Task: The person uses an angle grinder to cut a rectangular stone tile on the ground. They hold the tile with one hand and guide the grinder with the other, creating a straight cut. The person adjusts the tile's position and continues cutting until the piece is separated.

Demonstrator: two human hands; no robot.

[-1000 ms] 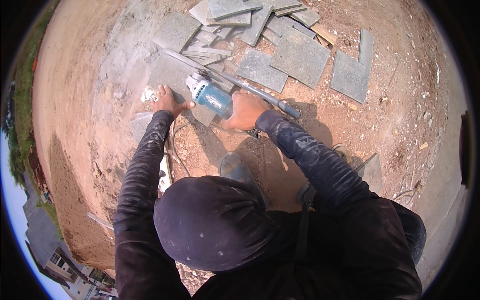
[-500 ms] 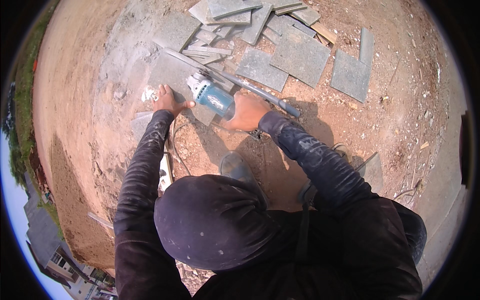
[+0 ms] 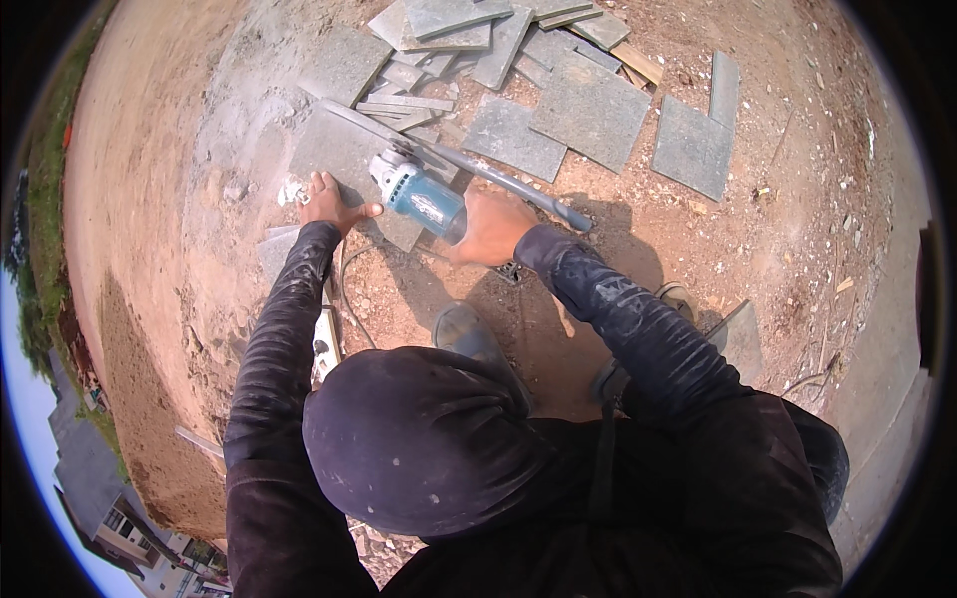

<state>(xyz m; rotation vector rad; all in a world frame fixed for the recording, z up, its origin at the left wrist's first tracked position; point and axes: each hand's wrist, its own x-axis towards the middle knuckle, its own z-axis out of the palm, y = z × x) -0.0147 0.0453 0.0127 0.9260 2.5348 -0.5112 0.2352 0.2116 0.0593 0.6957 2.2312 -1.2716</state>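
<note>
My right hand (image 3: 496, 227) is wrapped round the body of a blue angle grinder (image 3: 429, 199) with a pale metal head. The grinder's head sits over a grey stone tile (image 3: 334, 145) on the ground, close beside a long grey pipe (image 3: 498, 176) lying across that tile. My hand's underside and the grinder's disc are hidden. At the tile's near left edge rests my left hand (image 3: 334, 205), fingers stretched out and thumb pointing toward the grinder. A crumpled white scrap (image 3: 292, 189) lies beside its fingertips.
Cut tiles (image 3: 449, 20) are heaped beyond the pipe, with larger tiles (image 3: 594, 108) to the right and a wooden strip (image 3: 638, 63) among them. A cord (image 3: 344, 289) runs near my shoe (image 3: 469, 334). Pale dust covers the ground (image 3: 239, 130) at the left.
The whole view has shifted slightly. Both hands and the grinder keep nearly the same place against the tile and pipe.
</note>
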